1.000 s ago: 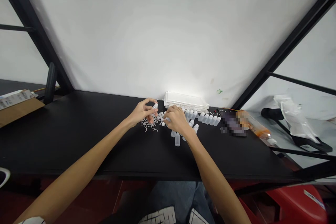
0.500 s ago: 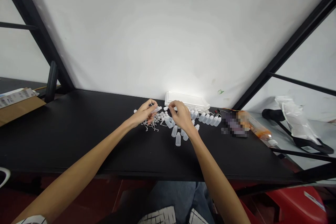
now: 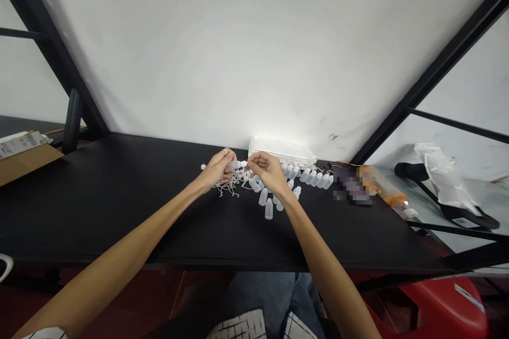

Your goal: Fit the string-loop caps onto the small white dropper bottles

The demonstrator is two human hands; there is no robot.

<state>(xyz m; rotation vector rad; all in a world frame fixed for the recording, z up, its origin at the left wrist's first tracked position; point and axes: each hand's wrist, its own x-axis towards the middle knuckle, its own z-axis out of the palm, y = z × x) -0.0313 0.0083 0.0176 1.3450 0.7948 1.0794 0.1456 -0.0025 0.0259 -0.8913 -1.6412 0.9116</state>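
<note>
My left hand [image 3: 218, 169] is closed around a small translucent bottle [image 3: 234, 164], which lies sideways with its neck toward the right. At that neck, my right hand [image 3: 267, 170] pinches a white cap [image 3: 244, 164]. Below the hands lies a pile of white caps with thin curved straps [image 3: 228, 186]. Several more translucent bottles [image 3: 269, 209] lie on the black table below and beside my right hand. A row of bottles with caps [image 3: 317, 178] is to the right.
White flat trays [image 3: 280, 150] rest against the wall. On the right are a blurred dark item [image 3: 353, 186], an orange-labelled bottle [image 3: 392, 197] and a black sandal [image 3: 461, 212] with plastic wrap. A cardboard box [image 3: 29, 159] is at the left.
My right hand has moved slightly left and now meets the bottle in my left hand, with a white cap at its neck. The view has shifted a little.
</note>
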